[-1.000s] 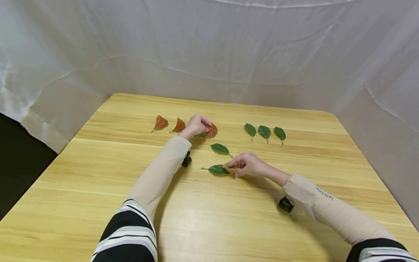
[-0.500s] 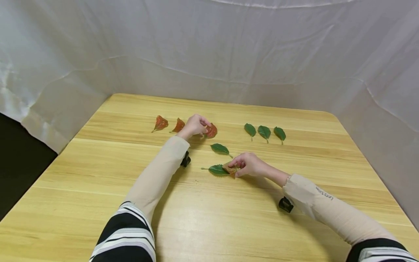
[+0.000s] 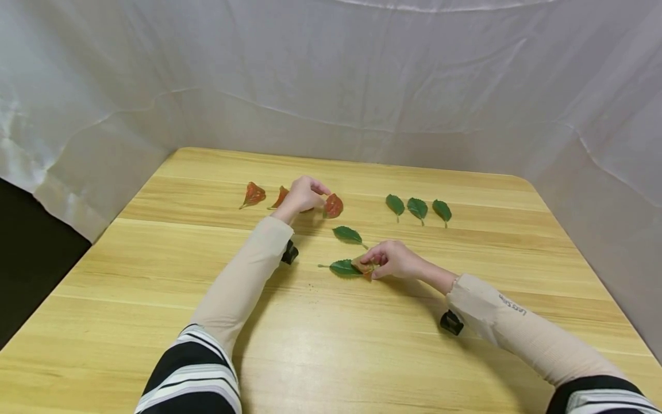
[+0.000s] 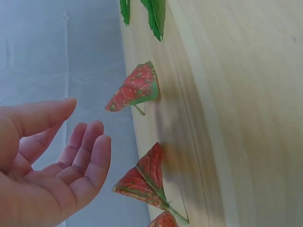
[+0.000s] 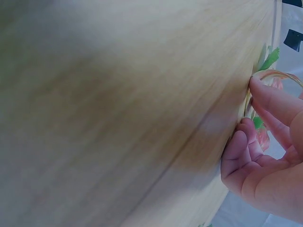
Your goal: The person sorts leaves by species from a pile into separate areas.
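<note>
My left hand (image 3: pixel 302 195) is above the row of red leaves at the back left, with its fingers apart and nothing between them. Just beyond its fingertips lies a red leaf (image 3: pixel 334 206) with green edging. In the left wrist view, another red leaf (image 4: pixel 144 177) lies below that hand's fingers; the hand mostly covers it in the head view. My right hand (image 3: pixel 395 260) pinches an orange-brown leaf (image 3: pixel 364 267) by its edge, low over the table. Partly under it lies a green leaf (image 3: pixel 343 267), its stem pointing left; a second green leaf (image 3: pixel 347 234) lies farther back.
Farther left are a red leaf (image 3: pixel 253 194) and one partly hidden by my hand (image 3: pixel 280 198). Three green leaves stand in a row at the back right, the middle one (image 3: pixel 417 209) among them. A pale curtain (image 3: pixel 331 86) hangs behind the wooden table (image 3: pixel 320 345).
My left hand has let go of the rightmost red leaf and drawn back a little to the left; that leaf stays on the table. My right hand has kept still with its orange-brown leaf.
</note>
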Action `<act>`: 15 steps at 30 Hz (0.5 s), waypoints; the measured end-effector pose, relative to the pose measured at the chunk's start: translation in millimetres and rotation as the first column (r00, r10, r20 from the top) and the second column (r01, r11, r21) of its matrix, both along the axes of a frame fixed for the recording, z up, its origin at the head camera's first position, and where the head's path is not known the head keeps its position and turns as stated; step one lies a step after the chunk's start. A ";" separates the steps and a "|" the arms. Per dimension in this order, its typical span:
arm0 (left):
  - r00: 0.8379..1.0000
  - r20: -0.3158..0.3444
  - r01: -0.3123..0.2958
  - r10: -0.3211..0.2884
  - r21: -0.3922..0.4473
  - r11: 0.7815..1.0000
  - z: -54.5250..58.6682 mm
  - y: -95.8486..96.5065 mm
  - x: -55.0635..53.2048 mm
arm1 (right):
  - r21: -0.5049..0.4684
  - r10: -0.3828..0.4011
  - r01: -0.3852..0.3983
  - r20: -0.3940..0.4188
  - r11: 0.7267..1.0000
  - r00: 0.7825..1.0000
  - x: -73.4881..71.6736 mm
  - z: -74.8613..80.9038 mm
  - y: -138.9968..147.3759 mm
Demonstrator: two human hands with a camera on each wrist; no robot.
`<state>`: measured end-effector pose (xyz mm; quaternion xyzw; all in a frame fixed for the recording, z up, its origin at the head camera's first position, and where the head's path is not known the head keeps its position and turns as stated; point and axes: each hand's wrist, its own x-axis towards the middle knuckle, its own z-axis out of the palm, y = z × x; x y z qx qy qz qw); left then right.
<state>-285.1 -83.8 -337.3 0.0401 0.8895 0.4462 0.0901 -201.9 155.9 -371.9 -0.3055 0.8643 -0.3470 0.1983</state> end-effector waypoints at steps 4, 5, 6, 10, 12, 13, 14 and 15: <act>1.000 0.000 0.013 -0.013 0.010 1.000 -0.3 -0.8 2.0 | -0.003 0.005 -0.005 -0.001 1.000 1.000 0.4 0.7 0.0; 1.000 0.001 0.016 -0.016 0.017 1.000 -0.5 -0.9 2.5 | 0.001 0.006 -0.006 -0.002 1.000 1.000 0.5 0.9 0.0; 1.000 -0.004 0.021 -0.021 0.021 1.000 -0.8 -1.1 2.7 | 0.005 0.005 -0.005 -0.004 1.000 1.000 0.5 1.1 0.1; 0.999 -0.023 0.031 -0.030 0.026 0.999 -1.3 -1.7 2.3 | 0.026 0.001 -0.001 -0.013 1.000 1.000 0.5 1.7 0.7; 0.999 -0.020 0.033 -0.032 0.029 0.999 -2.8 -1.6 1.3 | 0.028 0.002 -0.002 -0.018 1.000 1.000 0.3 1.5 1.0; 0.999 -0.013 0.035 -0.035 0.031 0.999 -3.6 -1.5 1.0 | 0.027 0.003 -0.003 -0.018 1.000 1.000 0.2 1.2 1.1; 0.999 -0.006 0.039 -0.039 0.031 0.999 -4.9 -1.3 0.5 | 0.025 0.005 -0.005 -0.020 1.000 1.000 0.1 0.9 1.2; 0.999 0.000 0.045 -0.045 0.030 0.999 -6.2 -1.1 0.1 | 0.023 0.007 -0.007 -0.021 1.000 1.000 0.0 0.5 1.2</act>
